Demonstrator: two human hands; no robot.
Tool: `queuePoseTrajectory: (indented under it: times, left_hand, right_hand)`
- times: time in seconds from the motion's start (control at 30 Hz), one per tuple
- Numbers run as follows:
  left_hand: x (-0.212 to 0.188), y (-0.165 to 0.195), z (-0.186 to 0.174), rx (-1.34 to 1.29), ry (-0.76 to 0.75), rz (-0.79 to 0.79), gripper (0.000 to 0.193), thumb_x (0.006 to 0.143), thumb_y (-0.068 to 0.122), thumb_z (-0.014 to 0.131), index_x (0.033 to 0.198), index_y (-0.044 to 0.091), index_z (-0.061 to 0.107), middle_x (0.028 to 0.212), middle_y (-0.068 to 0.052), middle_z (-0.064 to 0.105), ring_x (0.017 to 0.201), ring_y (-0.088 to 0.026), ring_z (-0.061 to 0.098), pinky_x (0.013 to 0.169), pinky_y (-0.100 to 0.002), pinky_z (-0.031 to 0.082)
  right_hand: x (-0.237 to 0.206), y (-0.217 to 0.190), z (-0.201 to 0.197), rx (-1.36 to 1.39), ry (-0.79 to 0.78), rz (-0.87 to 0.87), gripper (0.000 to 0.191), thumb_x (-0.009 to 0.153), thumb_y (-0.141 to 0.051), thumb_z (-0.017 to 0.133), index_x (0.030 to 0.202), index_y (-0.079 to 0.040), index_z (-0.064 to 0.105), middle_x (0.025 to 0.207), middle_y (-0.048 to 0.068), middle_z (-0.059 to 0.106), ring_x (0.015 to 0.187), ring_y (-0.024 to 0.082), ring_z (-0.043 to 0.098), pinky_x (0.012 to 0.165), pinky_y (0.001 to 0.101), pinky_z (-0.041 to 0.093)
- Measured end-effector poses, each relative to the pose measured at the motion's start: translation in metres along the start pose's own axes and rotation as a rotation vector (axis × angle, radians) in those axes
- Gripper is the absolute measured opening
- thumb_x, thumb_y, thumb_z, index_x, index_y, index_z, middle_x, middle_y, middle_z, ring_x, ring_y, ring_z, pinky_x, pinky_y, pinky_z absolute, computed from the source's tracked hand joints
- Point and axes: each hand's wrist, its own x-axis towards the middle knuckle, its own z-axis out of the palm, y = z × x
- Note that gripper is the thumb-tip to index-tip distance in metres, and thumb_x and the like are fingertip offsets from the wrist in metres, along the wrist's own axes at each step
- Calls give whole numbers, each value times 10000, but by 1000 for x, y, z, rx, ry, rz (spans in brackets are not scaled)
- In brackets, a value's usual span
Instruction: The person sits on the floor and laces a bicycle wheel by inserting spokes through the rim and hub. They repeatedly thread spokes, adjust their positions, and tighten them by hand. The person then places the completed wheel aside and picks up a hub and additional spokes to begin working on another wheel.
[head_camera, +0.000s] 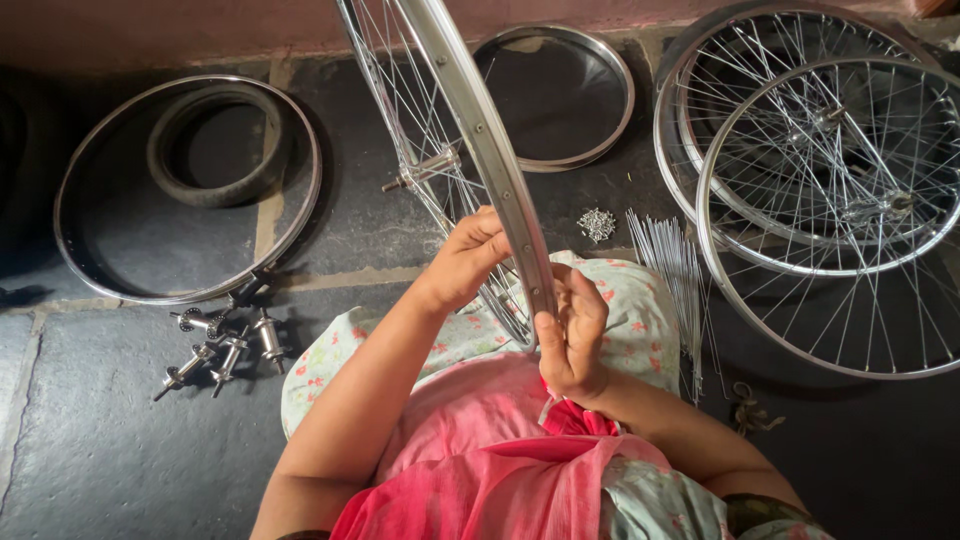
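Partly spoked wheel (470, 130) stands upright on its edge over the person's lap, rim running up and away from the fingers. Hub (425, 168) sits above and left of the left hand, with spokes already fanned from it to the rim.

Left hand (468, 262): fingers curled together on the left side of the rim, among the spokes; whether they pinch a spoke I cannot tell. Right hand (572, 335): fingers closed around the near edge of the rim from the right, thumb against the metal.

Progress, as a judgement: lacing looks well under way but not finished. Two fully spoked wheels (830, 190) lie flat on the floor (90, 440), well right of the right fingers. Left to use: loose spokes (672, 275) just right of the right fingers, a small heap of nipples (597, 224) just beyond them, spare hubs (225, 345) well left of the left fingers, a bare rim (190, 190) with a small tyre (220, 145) lying inside its circle, and another bare rim (560, 95) beyond the held wheel.

Containers: none seen; all parts lie straight on the floor.
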Motion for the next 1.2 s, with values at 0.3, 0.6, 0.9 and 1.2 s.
queuePoseTrajectory:
  times: [0.3,0.6,0.9,1.2]
  left_hand:
    - [0,4,0,-23,-12,-3,211,1047,216,690,1102,14,716,1062,-14,668,1012,-131,635,918,-311,527]
    - [-1,3,-4,-76,-24,-49,258,1007,243,708,1146,30,664,1073,-18,680,1003,-133,633,928,-313,530]
    - [-14,36,22,424,232,151,407,1112,379,535,1276,34,675,1440,-75,586,1307,-186,452,1134,-338,396]
    - [-83,98,16,541,579,221,713,799,-141,598,1466,37,421,1561,-197,515,1545,-311,445,1343,-458,286]
  right_hand:
    - [-4,5,-1,65,-26,12,634,1092,2,410,1634,-152,120,1519,208,416,1191,213,549,1070,399,484]
    - [-7,9,-4,119,-44,20,633,1090,-16,418,1630,-124,106,1540,213,405,1256,243,559,1128,418,470]
    - [-2,11,15,127,-141,74,679,1089,-43,464,1641,-78,70,1525,214,437,1346,281,504,1154,429,396]
    - [38,21,44,-144,-508,-134,428,947,-182,685,1350,-84,579,1456,158,508,1398,390,434,1200,508,337]
